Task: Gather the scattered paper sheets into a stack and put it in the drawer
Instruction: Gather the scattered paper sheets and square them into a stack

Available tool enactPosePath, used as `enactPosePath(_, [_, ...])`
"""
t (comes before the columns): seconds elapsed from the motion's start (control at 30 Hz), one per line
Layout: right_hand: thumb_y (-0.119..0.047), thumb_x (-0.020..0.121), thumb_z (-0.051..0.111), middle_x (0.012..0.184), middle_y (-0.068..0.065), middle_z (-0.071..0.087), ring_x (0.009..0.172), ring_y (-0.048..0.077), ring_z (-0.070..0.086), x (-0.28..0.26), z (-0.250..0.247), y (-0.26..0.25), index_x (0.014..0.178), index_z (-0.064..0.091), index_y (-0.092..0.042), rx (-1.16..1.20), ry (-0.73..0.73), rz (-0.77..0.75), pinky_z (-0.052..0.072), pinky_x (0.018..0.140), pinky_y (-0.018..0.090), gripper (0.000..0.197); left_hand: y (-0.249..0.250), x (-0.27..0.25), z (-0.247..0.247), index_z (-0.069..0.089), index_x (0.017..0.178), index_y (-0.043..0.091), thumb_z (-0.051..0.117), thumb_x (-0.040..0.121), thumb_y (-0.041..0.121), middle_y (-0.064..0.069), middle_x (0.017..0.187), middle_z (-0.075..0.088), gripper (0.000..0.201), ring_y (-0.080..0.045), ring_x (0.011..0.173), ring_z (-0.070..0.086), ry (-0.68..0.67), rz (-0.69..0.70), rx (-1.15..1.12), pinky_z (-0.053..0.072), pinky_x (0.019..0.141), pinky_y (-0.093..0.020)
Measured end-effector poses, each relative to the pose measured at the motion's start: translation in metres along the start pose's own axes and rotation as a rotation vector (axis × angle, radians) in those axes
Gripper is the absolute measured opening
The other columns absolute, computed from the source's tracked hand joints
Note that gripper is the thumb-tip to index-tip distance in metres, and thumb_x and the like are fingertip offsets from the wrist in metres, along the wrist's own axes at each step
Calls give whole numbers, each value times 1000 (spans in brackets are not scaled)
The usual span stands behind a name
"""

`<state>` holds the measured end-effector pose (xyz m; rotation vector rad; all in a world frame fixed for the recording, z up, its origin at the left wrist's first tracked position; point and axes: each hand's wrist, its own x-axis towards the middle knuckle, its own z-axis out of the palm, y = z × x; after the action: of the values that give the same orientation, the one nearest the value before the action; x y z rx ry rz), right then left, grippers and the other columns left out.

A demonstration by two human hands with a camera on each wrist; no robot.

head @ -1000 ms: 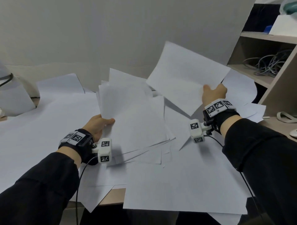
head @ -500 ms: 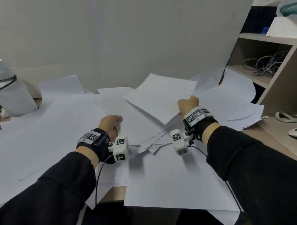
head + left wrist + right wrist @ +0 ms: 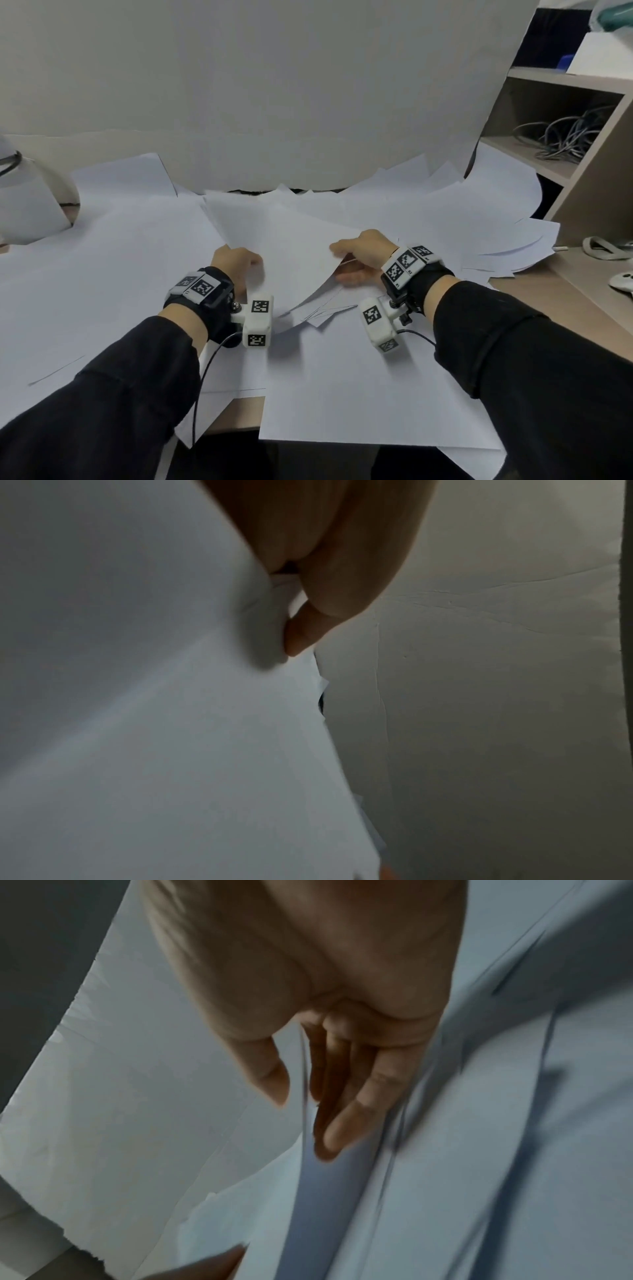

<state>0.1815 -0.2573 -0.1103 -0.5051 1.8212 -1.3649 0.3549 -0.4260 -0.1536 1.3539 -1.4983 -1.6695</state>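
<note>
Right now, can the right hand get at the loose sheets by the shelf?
Probably yes, once freed. The right hand pinches the top sheet with the left hand; the loose sheets lie uncovered just beyond it, nothing between.

White paper sheets (image 3: 284, 246) are lying loosely bunched, edges uneven, bowing upward over more scattered sheets (image 3: 445, 219).

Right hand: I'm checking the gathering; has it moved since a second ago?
Yes. The right hand came down and leftward, away from the shelf unit, toward the left hand.
</note>
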Motion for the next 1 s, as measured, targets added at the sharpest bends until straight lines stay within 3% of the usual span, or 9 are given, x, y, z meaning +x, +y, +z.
enactPosePath(0.13, [-10,88,61,80,18,67,58,27,65,17,-36,-6,93,61,2,-106,381,-103,59,53,32,14,0,3,-29,61,107,11,63,85,-10,-15,102,67,31,-38,97,64,-2,93,-79,54,90,-50])
enactPosePath(0.2, [-18,80,63,79,17,65,63,28,63,27,-58,-4,87,63,-2,-193,486,-119,61,66,39,17,3,1,-38,61,110,10,60,89,-13,-13,102,68,31,-31,91,65,-45,161,-130,55,82,-41])
enactPosePath(0.3, [-37,69,70,112,11,62,105,30,60,34,-73,-2,115,62,-10,-343,401,-130,51,96,46,54,10,-3,-48,60,117,8,58,92,-13,-8,102,70,33,-21,86,67,-113,237,-189,56,70,-28])
enactPosePath(0.37, [-40,79,74,133,5,52,124,25,51,33,-71,-2,136,52,-11,-325,314,-163,44,106,46,68,14,-4,-50,61,122,6,58,92,-12,-11,108,71,35,-24,91,68,-166,256,-221,57,79,-32])
enactPosePath(0.53, [-16,86,73,90,3,71,91,20,63,31,-62,0,85,74,-18,-264,201,-374,53,70,28,2,16,-7,-51,61,125,7,59,93,-8,-11,112,72,35,-24,92,70,-200,254,-279,59,78,-33])
enactPosePath(0.67, [-9,91,66,92,8,68,91,22,62,32,-67,-7,98,73,-3,-276,376,-447,50,85,30,12,15,-5,-53,62,117,10,58,95,-6,-6,100,75,28,-16,77,75,-160,234,-319,59,60,-25])
enactPosePath(0.77, [-12,93,61,100,12,69,98,28,64,33,-73,-12,101,72,-4,-280,594,-452,47,83,28,16,14,-6,-54,63,109,11,56,96,-8,0,84,78,24,-12,71,75,-160,219,-308,58,58,-22])
enactPosePath(0.87, [-10,97,52,109,13,67,101,30,62,30,-80,-14,107,70,-3,-202,739,-434,41,77,25,21,12,-8,-54,63,109,9,56,96,-8,-4,93,75,23,-15,77,73,-135,192,-304,58,62,-23])
enactPosePath(1.0, [-4,95,47,69,6,49,67,27,46,31,-81,-10,66,57,-13,-85,676,-393,37,65,28,31,6,-11,-51,57,127,0,61,96,2,-16,101,74,32,-29,83,74,-185,24,-367,62,69,-40])
